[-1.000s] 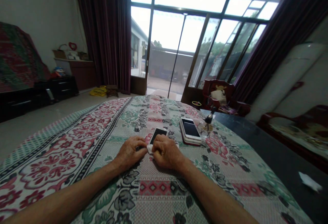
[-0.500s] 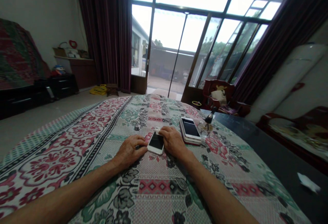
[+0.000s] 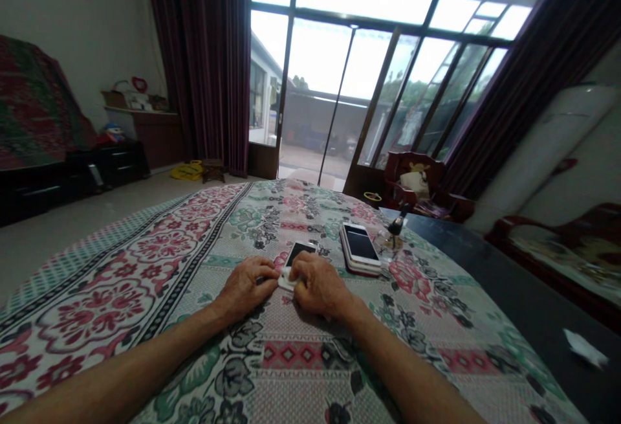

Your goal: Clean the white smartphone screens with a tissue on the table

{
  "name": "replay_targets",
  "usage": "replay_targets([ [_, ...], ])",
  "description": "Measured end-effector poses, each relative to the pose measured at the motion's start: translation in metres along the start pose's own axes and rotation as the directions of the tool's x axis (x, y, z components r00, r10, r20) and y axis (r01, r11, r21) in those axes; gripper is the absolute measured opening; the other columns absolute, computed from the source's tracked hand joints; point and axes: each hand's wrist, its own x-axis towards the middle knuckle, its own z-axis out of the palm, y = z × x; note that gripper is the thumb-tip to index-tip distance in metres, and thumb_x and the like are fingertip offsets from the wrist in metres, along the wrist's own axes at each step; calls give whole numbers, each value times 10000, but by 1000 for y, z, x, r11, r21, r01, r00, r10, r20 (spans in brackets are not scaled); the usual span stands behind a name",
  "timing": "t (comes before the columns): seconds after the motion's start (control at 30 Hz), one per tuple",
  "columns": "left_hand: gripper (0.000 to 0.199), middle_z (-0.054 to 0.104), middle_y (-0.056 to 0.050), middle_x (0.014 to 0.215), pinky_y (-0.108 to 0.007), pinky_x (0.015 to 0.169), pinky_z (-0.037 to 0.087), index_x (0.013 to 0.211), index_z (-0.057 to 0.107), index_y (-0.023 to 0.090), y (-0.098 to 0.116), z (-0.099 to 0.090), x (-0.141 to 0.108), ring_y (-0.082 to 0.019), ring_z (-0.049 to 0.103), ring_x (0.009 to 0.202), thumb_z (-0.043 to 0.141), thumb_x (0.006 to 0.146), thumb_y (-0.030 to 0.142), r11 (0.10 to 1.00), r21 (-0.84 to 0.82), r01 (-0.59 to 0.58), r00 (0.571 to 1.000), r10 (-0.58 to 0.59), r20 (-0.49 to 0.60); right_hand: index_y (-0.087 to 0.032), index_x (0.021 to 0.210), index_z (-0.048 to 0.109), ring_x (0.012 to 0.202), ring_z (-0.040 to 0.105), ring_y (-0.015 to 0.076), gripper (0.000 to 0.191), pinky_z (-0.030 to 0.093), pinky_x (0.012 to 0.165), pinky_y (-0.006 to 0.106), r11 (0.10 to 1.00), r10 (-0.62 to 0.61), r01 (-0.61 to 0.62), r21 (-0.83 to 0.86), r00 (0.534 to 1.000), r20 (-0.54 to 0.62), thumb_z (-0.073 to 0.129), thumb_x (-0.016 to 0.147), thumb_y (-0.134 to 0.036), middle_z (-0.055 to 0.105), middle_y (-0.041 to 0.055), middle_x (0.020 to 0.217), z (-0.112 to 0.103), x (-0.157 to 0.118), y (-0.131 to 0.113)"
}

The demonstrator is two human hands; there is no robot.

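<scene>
Wiping seems in hand: the right hand (image 3: 321, 287) pinches a white wad (image 3: 286, 273) on the phone (image 3: 299, 252), flat on the tablecloth (image 3: 286, 388), and another stroke calls for the left hand (image 3: 242, 289), thumb and fingers parted, steadying its edge.

Phone stack (image 3: 361, 249) — obstacle right of hands.

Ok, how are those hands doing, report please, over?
Right hand holding white wad on phone. Left hand at phone's near left corner. Phone flat on tablecloth, partly covered. Stacked phones off right, not in the way.
</scene>
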Motion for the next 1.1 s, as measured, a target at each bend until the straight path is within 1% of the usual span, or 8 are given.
replay_targets([
  [0.1,130,740,-21,914,-296,833,515,779,760,236,0,0,0,-176,676,860,658,742,165,1000,1,-11,1000,11,-14,-190,854,697,865,557,179,258,428,763,274,1000,-11,11,-25,1000,7,525,719,-53,653,44,930,-1,1,0],
  [0.23,118,739,-25,921,-298,836,510,797,764,229,1,0,0,-182,676,871,674,754,166,1000,12,-17,1000,17,-14,-227,981,705,962,558,190,328,414,875,301,997,-8,7,-73,1000,-14,498,811,-37,680,38,1061,-2,8,15],
  [0.47,119,718,-43,953,-315,847,488,871,754,214,3,0,-2,-188,648,897,649,823,191,998,56,-40,999,38,26,-249,1096,687,993,548,221,359,419,884,348,977,119,-135,-167,988,-99,458,885,-69,670,48,1167,2,22,36],
  [0.53,133,707,-48,960,-317,844,485,884,745,209,4,1,-3,-190,636,901,618,850,193,994,88,-58,998,55,36,-239,1083,690,998,540,221,346,419,893,346,980,99,-114,-161,990,-101,477,869,-70,663,53,1167,3,20,35],
  [0.67,140,690,-60,963,-313,834,487,893,726,189,8,1,-7,-193,616,905,588,870,181,983,153,-98,995,93,39,-195,985,712,963,538,207,291,420,897,326,992,34,-45,-115,995,-97,517,812,-65,662,69,1043,3,12,23],
  [0.87,201,683,-51,888,-309,770,496,825,717,192,15,2,-11,-187,607,842,532,903,174,927,270,-260,965,236,118,-163,900,719,921,542,180,266,421,874,299,999,-29,27,-21,998,-54,543,737,-47,646,60,981,5,4,4],
  [1.0,189,685,-55,877,-311,750,503,814,710,178,13,4,-12,-192,607,829,539,893,153,919,271,-287,958,270,96,-187,961,726,968,539,179,292,402,906,298,999,-39,39,-34,999,1,521,804,-51,659,55,1048,2,7,9],
  [1.1,151,684,-52,863,-305,746,505,814,705,169,12,5,-11,-192,607,821,569,874,140,928,244,-280,960,269,78,-205,992,726,977,536,182,328,401,898,292,997,-3,4,-77,1000,11,488,842,-35,663,52,1082,2,15,19],
])
